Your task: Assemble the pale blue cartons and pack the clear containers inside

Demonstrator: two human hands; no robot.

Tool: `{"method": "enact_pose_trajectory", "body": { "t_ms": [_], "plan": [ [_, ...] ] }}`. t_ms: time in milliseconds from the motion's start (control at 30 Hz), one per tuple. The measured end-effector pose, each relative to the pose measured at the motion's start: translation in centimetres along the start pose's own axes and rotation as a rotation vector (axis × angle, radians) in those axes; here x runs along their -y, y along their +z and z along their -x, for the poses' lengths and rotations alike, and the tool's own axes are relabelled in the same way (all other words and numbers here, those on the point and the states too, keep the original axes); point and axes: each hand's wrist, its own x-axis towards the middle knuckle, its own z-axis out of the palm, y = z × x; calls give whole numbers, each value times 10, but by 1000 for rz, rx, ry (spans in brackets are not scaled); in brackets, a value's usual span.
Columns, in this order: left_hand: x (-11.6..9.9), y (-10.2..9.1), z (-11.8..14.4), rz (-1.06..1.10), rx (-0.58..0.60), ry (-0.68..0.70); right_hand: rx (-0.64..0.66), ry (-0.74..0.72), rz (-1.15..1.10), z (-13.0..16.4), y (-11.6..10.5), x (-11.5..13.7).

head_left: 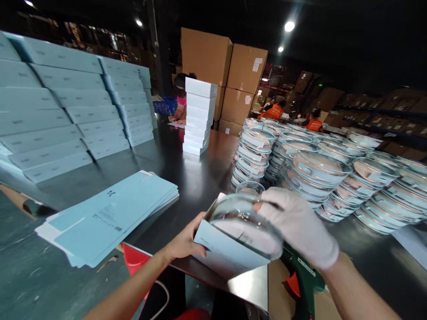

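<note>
My left hand (pixel 187 239), bare, grips the left side of a light-blue carton (pixel 230 251) at the table's front edge. A round clear glass dish (pixel 247 224) with a pale insert stands tilted in the carton's open top, partly inside. My right hand (pixel 298 224), in a white glove, is closed on the dish's upper rim; its fingertips are partly hidden. Left of the carton lies a pile of flat light-blue cartons (pixel 133 213). Behind my right hand rise several stacks of similar round glass dishes (pixel 320 169).
A green tool with an orange trigger (pixel 302 280) lies below my right wrist. Closed boxes form a wall (pixel 86 93) at left and a tall stack (pixel 199 118) mid-table. Brown cartons (pixel 247 80) and a person writing (pixel 180 111) are behind; people in orange vests (pixel 273 112) are farther off.
</note>
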Motion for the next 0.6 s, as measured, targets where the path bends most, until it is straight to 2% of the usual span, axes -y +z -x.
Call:
{"method": "enact_pose_trajectory", "body": {
  "t_ms": [33,67,133,167,200,267,333,367,433,533,600],
  "plan": [
    [2,2,5,-6,-26,7,-51,-60,39,13,10,-3],
    [4,4,10,-12,-53,13,-165,-103,55,26,19,-8],
    [8,7,19,-24,-109,34,-443,-84,-27,54,36,-27],
    [8,9,23,-30,-140,53,-518,-38,-114,66,45,-38],
    [9,10,26,-38,-172,79,-521,14,-206,77,54,-50],
    [6,13,31,-56,-230,156,-373,103,-335,94,74,-70],
    [1,19,34,-87,-262,239,-222,121,-348,104,96,-84],
    [-2,22,34,-123,-278,279,-207,107,-323,106,107,-88],
    [-8,30,33,-215,-330,329,-309,79,-264,105,129,-92],
    [-13,38,28,-303,-466,327,-492,161,-239,99,152,-88],
    [-18,37,24,-297,-515,292,-506,216,-284,96,156,-85]
  ]
}}
